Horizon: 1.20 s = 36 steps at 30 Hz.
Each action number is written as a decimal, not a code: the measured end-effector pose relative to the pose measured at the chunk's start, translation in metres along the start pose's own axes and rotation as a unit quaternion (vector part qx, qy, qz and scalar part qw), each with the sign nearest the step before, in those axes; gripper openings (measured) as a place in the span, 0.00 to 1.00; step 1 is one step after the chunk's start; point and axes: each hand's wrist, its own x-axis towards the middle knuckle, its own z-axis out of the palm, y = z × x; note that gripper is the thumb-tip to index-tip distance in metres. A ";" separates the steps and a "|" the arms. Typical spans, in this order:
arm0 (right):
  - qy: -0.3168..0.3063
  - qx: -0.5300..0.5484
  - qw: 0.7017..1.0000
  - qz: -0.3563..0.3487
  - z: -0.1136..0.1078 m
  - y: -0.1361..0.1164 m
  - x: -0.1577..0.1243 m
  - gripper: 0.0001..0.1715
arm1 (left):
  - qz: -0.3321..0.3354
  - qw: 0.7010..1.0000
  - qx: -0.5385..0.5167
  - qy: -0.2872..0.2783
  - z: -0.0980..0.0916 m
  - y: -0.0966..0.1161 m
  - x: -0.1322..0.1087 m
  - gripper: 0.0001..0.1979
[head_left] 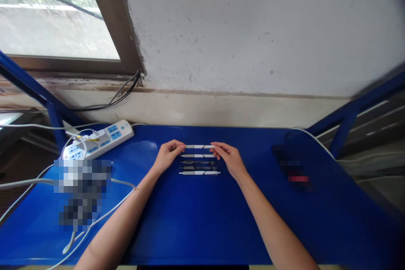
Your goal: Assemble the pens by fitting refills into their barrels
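Pen between both hands

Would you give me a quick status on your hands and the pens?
Left hand and right hand pinching either end of top pen. Four more pens parallel below. Power strip off left.

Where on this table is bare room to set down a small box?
Bare blue table lies between the forearms, in front of the pens, and between the right hand and the blurred object. The left side is crowded by the power strip and white cables.
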 end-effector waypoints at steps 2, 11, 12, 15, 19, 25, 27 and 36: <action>-0.003 0.020 1.000 0.005 0.001 -0.003 -0.001 0.18 | -0.003 1.000 -0.019 0.002 0.001 0.000 0.000 0.15; -0.061 0.198 0.976 0.072 0.002 -0.015 -0.005 0.19 | -0.008 0.995 -0.096 -0.011 0.006 0.001 -0.002 0.15; -0.058 0.201 0.975 0.074 0.003 -0.015 -0.005 0.20 | -0.009 0.995 -0.098 -0.011 0.006 0.001 -0.002 0.14; -0.049 0.177 0.981 0.067 0.006 -0.016 -0.006 0.23 | -0.007 0.994 -0.105 -0.011 0.006 0.001 -0.002 0.14; -0.019 0.144 0.989 0.032 0.009 -0.012 -0.007 0.21 | -0.008 0.997 -0.077 -0.010 0.006 0.000 -0.002 0.14; -0.007 0.154 0.988 0.031 0.010 -0.010 -0.006 0.21 | -0.007 0.999 -0.051 -0.007 0.005 0.000 -0.002 0.14; -0.007 0.154 0.987 0.033 0.010 -0.010 -0.005 0.21 | -0.009 0.999 -0.036 -0.010 0.004 0.000 -0.002 0.14; -0.003 0.132 0.991 0.031 0.006 -0.008 -0.004 0.19 | -0.001 0.999 0.032 -0.009 0.001 0.005 -0.003 0.15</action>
